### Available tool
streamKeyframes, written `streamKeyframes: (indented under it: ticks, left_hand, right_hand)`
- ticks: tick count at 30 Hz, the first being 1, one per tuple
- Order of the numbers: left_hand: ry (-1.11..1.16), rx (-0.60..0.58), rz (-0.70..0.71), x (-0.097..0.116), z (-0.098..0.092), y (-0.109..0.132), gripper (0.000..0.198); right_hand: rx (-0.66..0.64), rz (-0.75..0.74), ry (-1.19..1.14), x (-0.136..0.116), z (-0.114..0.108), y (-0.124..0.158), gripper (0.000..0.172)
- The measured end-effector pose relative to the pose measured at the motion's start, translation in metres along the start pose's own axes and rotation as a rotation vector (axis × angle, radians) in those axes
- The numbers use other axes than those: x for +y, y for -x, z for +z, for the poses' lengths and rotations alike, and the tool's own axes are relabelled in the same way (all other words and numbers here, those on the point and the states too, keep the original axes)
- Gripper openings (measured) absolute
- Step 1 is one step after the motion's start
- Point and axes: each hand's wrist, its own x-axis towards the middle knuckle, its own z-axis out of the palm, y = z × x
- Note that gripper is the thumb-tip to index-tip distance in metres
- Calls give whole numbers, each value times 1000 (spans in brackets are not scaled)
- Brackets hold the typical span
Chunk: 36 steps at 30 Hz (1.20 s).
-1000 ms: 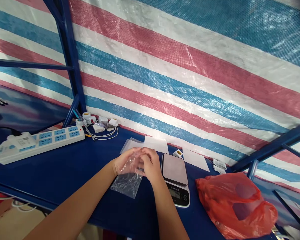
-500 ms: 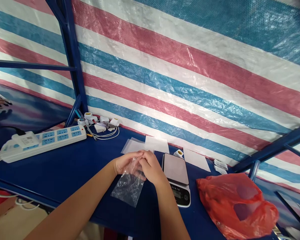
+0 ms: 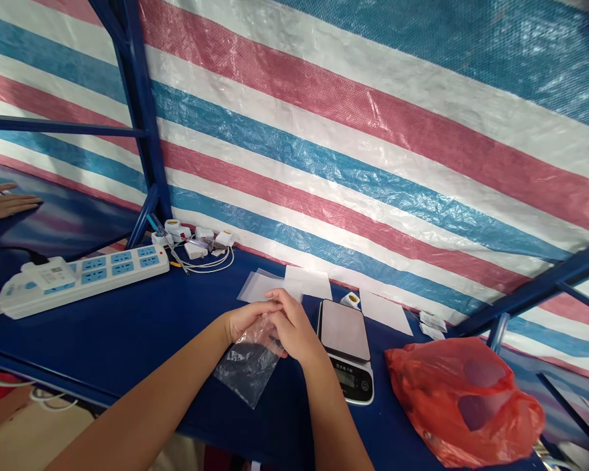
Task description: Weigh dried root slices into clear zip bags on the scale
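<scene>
A clear plastic bag [image 3: 249, 369] hangs from both of my hands above the blue tabletop, its lower end toward me. My left hand [image 3: 248, 320] closes on the bag's upper end from the left. My right hand [image 3: 292, 324] meets it from the right, its thumb and fingers bent over the same end of the bag. Part of the fingers shows blurrily through the film. Just right of my right hand stands a kitchen scale [image 3: 344, 330] with a flat plate and a small display. Behind the hands lie a clear sleeve [image 3: 260, 288] and a white paper sheet [image 3: 308, 281].
At the left lies a white power strip [image 3: 108, 269], with chargers and cables [image 3: 196, 248] behind it. A red plastic bag [image 3: 461, 399] sits at the right. Another paper [image 3: 385, 312] and small white packets [image 3: 432, 324] lie at the back. Another person's hand [image 3: 7, 203] shows far left.
The bag's lower end has swung slightly left and its film looks more gathered. My right fingers have lifted and shifted a little. The other person's hand has come further into view.
</scene>
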Motion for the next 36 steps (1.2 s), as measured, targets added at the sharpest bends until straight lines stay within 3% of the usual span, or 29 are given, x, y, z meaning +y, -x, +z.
streamKeyframes:
  ticks: [14, 29, 36]
  left_hand:
    - [-28, -28, 20, 3, -4, 2, 46]
    - [-125, -86, 12, 1, -6, -2, 51]
    - [-111, -30, 26, 4, -2, 0, 48]
  right_hand:
    - [-94, 31, -56, -7, -6, 1, 29]
    - [-28, 16, -44, 6, -1, 0, 48]
    - [-2, 1, 61, 5, -1, 1, 50]
